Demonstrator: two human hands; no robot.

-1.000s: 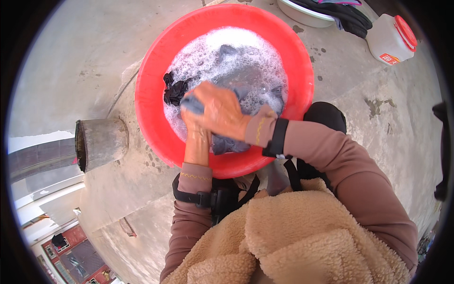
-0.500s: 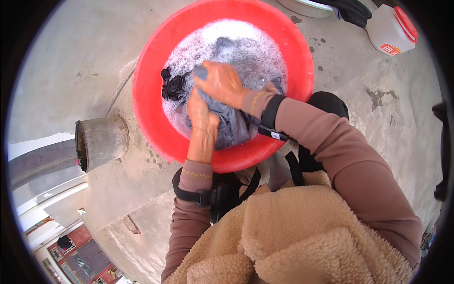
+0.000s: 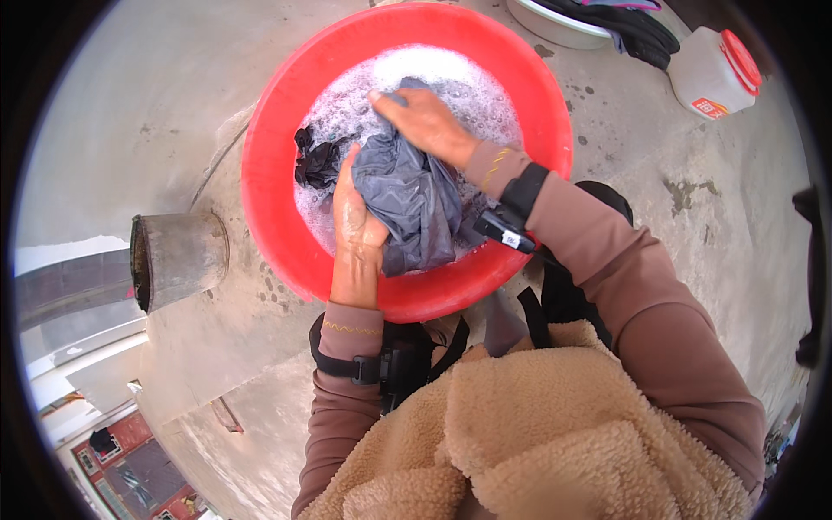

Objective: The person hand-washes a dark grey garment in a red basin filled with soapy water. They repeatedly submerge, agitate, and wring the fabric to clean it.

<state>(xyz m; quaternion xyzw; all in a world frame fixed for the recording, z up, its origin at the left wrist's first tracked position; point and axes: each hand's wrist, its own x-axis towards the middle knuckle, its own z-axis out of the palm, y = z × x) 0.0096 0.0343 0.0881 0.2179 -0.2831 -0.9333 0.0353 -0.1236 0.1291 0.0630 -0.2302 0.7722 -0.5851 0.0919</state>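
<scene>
A wet grey garment [image 3: 407, 191] hangs bunched in the red basin [image 3: 269, 173], above sudsy water. My right hand [image 3: 429, 128] is closed on its upper part, with the thumb toward the left. Along the garment's left side is my left hand [image 3: 357, 217], palm partly showing; cloth lies between its thumb and its long straight fingers, some of which are hidden. White foam [image 3: 416, 65] covers much of the water. At the basin's left inner wall floats a crumpled black cloth [image 3: 317, 160], apart from both hands.
A rusty open-ended metal cylinder [image 3: 186, 260] lies left of the basin. At the upper right are a pale basin [image 3: 559, 26], dark clothes [image 3: 628, 30] across its rim, and a white tub with a red lid [image 3: 711, 74]. The concrete floor [image 3: 693, 186] has damp patches.
My hands have moved apart: the right one slid up and right, the left one slightly left and down. The grey garment is now spread wider between them.
</scene>
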